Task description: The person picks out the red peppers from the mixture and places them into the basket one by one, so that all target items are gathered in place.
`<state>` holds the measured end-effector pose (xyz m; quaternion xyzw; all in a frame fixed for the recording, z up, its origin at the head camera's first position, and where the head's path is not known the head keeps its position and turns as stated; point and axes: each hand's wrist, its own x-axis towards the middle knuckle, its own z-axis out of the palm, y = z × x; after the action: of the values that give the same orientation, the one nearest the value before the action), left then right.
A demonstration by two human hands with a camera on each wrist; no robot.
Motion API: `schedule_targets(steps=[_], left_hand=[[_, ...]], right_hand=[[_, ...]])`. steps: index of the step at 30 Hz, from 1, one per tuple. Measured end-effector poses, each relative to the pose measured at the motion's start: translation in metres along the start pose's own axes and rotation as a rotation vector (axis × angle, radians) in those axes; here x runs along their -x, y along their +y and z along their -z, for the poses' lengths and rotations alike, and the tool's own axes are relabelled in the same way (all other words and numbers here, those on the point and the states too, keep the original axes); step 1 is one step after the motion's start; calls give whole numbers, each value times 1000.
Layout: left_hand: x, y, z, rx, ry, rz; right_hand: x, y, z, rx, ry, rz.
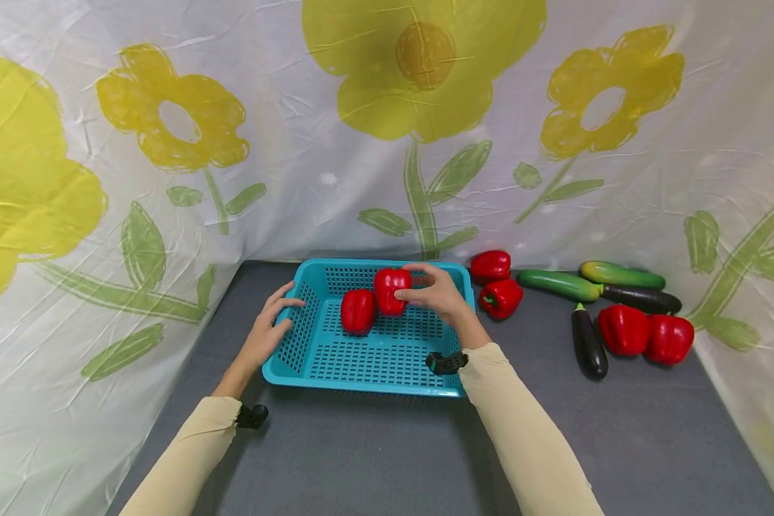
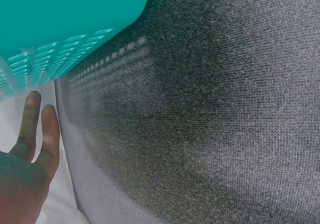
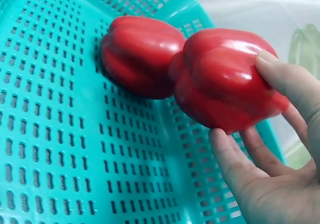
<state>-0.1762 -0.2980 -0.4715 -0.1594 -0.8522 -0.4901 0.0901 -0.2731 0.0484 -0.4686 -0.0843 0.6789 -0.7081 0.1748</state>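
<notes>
In the head view, my right hand (image 1: 440, 290) grips a red bell pepper (image 1: 388, 288) over the back of the blue-green plastic basket (image 1: 361, 389). The right wrist view has my thumb on top of this bell pepper (image 3: 225, 79) and fingertips beneath it. Left of it, a second red bell pepper (image 1: 357, 313) lies on the perforated basket floor. My left hand (image 1: 266, 335) is at the basket's left rim, its fingers extended. From the left wrist view, two fingers (image 2: 50, 134) reach up alongside the basket's slotted side (image 2: 55, 59).
Right of the basket, two red bell peppers (image 1: 499, 299) lie on the grey table (image 1: 374, 451). Farther right are a green zucchini (image 1: 557, 284), a yellow-green zucchini (image 1: 622, 274), two dark eggplants (image 1: 589, 344) and two more bell peppers (image 1: 669, 340). A flowered curtain (image 1: 284, 179) hangs behind.
</notes>
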Motion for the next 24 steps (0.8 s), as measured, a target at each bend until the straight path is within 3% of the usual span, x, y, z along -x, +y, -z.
schedule_targets(steps=[13,24], left_hand=[[0,1,-1,-11,4,9],[0,1,0,-5,-1,-5]], right_hand=[[-4,13,-2,0,14,-102],[-11,26,-4,12,20,-139]])
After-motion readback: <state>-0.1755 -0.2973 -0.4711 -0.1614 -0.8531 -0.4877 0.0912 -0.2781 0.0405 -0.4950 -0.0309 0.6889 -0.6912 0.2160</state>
